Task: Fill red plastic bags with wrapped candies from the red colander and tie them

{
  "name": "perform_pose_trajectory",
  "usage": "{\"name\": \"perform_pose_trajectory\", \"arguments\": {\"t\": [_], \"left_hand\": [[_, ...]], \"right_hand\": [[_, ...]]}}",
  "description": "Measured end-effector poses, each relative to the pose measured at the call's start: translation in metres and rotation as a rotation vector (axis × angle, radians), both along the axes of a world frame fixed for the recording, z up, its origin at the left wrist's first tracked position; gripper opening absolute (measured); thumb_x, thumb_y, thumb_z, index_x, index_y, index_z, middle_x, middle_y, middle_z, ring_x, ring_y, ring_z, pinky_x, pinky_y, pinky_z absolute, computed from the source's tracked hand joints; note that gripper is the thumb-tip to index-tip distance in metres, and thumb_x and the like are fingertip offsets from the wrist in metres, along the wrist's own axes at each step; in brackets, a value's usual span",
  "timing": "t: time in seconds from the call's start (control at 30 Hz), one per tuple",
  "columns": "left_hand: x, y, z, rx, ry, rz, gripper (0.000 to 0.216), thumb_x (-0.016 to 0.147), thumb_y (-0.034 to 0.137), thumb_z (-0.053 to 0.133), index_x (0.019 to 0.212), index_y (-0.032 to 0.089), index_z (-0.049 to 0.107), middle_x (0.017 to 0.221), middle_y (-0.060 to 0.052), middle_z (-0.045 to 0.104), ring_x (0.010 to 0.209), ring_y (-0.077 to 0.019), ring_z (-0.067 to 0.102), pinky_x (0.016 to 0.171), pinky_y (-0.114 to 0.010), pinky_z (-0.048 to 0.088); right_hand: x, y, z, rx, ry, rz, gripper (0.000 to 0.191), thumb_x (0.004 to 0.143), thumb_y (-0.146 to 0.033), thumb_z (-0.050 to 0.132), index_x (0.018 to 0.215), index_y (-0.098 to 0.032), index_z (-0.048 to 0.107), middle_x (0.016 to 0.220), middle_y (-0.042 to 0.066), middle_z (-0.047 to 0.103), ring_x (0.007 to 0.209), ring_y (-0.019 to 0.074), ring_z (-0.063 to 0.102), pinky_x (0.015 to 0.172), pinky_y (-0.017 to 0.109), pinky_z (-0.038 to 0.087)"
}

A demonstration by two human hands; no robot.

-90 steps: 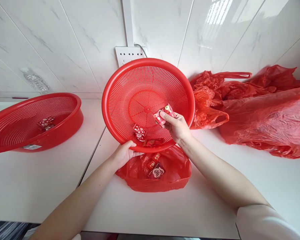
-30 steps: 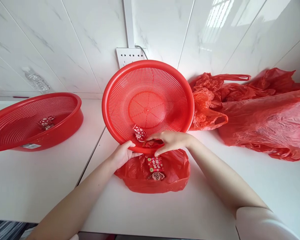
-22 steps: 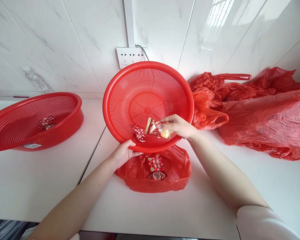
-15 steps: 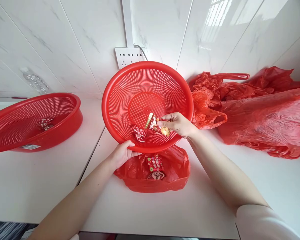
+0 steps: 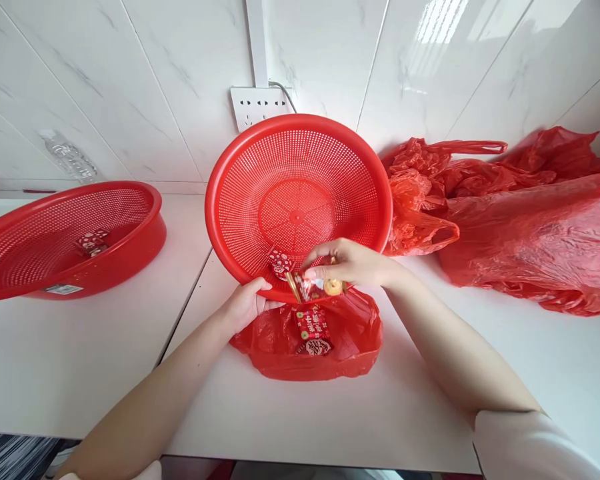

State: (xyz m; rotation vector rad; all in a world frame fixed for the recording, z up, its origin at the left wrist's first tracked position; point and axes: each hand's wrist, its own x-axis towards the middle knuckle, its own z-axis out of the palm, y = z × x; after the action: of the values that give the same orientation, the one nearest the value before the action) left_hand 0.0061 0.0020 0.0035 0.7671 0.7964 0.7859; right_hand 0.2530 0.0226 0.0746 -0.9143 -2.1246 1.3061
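**Two red baskets, a heap of red bags and a fistful of candy**

Everything here is red except the desk (image 5: 105, 360) and the tiled wall. The left hand (image 5: 245, 307) is closed on the bottom rim of the tilted basket (image 5: 300, 167), thumb over the edge, holding it tipped up so the mesh inside faces the camera. The right hand (image 5: 350, 263) is curled down at that same bottom rim, fingers pinched around a few wrapped candies (image 5: 316, 287), red wrappers with some gold showing. Those candies are right at the lip of the basket, directly over the small red bag (image 5: 275, 343) that lies open on the desk just under it.

A couple more sweets in the bag (image 5: 313, 331) show through the opening, and one loose candy (image 5: 279, 260) lies inside the tilted basket near its low edge, just beside the right hand's fingertips.

Off to the left, well apart, a second basket (image 5: 130, 233) rests flat on the desk with a few candies of its own (image 5: 91, 241). On the right there's a crumpled pile of red plastic bags (image 5: 510, 213) against the wall, touching the tilted basket's rim. A wall socket (image 5: 260, 103) peeks out above the basket.
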Motion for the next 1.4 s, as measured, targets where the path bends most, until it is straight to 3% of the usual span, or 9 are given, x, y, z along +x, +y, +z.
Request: {"name": "perform_pose_trajectory", "arguments": {"t": [0.2,0.4,0.47,0.67,0.8,0.9,1.03,1.23,1.4], "left_hand": [[0.004,-0.004,0.003,0.013,-0.015,0.017,0.039,0.08,0.014,0.05,0.118,0.014,0.063,0.123,-0.012,0.066,0.112,-0.0278,0.062,0.099,-0.045,0.049],[0.006,-0.007,0.0,-0.013,0.003,0.065,0.031,0.079,0.011,0.051,0.106,0.011,0.066,0.105,-0.012,0.072,0.093,-0.0235,0.069,0.091,-0.042,0.054],[0.007,-0.007,0.002,-0.026,-0.012,0.045,0.03,0.079,0.012,0.049,0.103,0.01,0.067,0.104,-0.013,0.072,0.093,-0.0235,0.069,0.091,-0.041,0.054],[0.006,-0.007,0.005,-0.037,-0.006,0.013,0.034,0.079,0.013,0.05,0.109,0.011,0.066,0.109,-0.013,0.071,0.101,-0.0268,0.067,0.093,-0.043,0.053],[0.005,-0.006,0.003,-0.025,-0.004,0.015,0.035,0.079,0.012,0.05,0.111,0.011,0.065,0.112,-0.012,0.07,0.104,-0.0269,0.066,0.094,-0.042,0.052],[0.005,-0.007,0.001,-0.022,-0.006,0.03,0.035,0.08,0.012,0.051,0.112,0.013,0.064,0.114,-0.012,0.069,0.108,-0.0268,0.064,0.096,-0.043,0.052],[0.006,-0.007,-0.003,0.007,-0.001,0.028,0.035,0.08,0.012,0.05,0.113,0.014,0.064,0.12,-0.011,0.066,0.112,-0.0268,0.062,0.096,-0.044,0.051],[0.006,-0.007,-0.002,0.009,-0.011,0.021,0.035,0.08,0.012,0.05,0.113,0.015,0.063,0.119,-0.01,0.067,0.111,-0.0255,0.062,0.097,-0.044,0.05],[0.006,-0.007,-0.002,0.012,0.017,0.024,0.031,0.08,0.012,0.05,0.107,0.013,0.065,0.116,-0.011,0.068,0.105,-0.0241,0.064,0.096,-0.042,0.051]], "right_hand": [[-0.021,-0.004,-0.019,0.221,-0.139,-0.164,0.04,0.093,-0.051,0.048,0.102,-0.019,0.07,0.09,0.004,0.072,0.08,0.0169,0.065,0.077,0.029,0.05],[-0.038,0.003,-0.05,0.232,-0.159,0.096,0.069,0.085,-0.054,0.058,0.142,-0.019,0.042,0.142,0.014,0.048,0.128,0.0257,0.048,0.106,0.041,0.039],[-0.035,0.004,-0.049,0.271,-0.183,0.102,0.074,0.08,-0.055,0.065,0.14,-0.018,0.045,0.136,0.015,0.051,0.121,0.0261,0.053,0.102,0.041,0.042],[-0.027,0.004,-0.038,0.288,-0.163,0.145,0.036,0.076,-0.045,0.072,0.101,-0.019,0.066,0.107,0.006,0.061,0.092,0.0174,0.059,0.084,0.03,0.047],[-0.034,0.002,-0.047,0.277,-0.247,-0.052,0.04,0.084,-0.057,0.058,0.082,-0.017,0.062,0.086,0.005,0.063,0.074,0.0152,0.058,0.069,0.028,0.045],[-0.04,0.002,-0.057,0.286,-0.315,-0.261,0.041,0.087,-0.056,0.054,0.097,-0.017,0.062,0.092,0.008,0.067,0.083,0.0193,0.062,0.073,0.031,0.046],[-0.04,0.004,-0.063,0.287,-0.275,-0.14,0.033,0.089,-0.033,0.055,0.12,-0.021,0.059,0.116,0.009,0.066,0.104,0.0213,0.062,0.091,0.034,0.045],[-0.038,0.006,-0.061,0.267,-0.063,-0.174,0.042,0.075,-0.01,0.06,0.117,-0.016,0.058,0.107,0.006,0.068,0.095,0.0162,0.063,0.087,0.029,0.049],[-0.034,0.011,-0.061,0.275,-0.215,-0.115,0.042,0.069,0.002,0.051,0.102,-0.018,0.067,0.096,0.004,0.07,0.085,0.0152,0.064,0.08,0.027,0.048]]}}
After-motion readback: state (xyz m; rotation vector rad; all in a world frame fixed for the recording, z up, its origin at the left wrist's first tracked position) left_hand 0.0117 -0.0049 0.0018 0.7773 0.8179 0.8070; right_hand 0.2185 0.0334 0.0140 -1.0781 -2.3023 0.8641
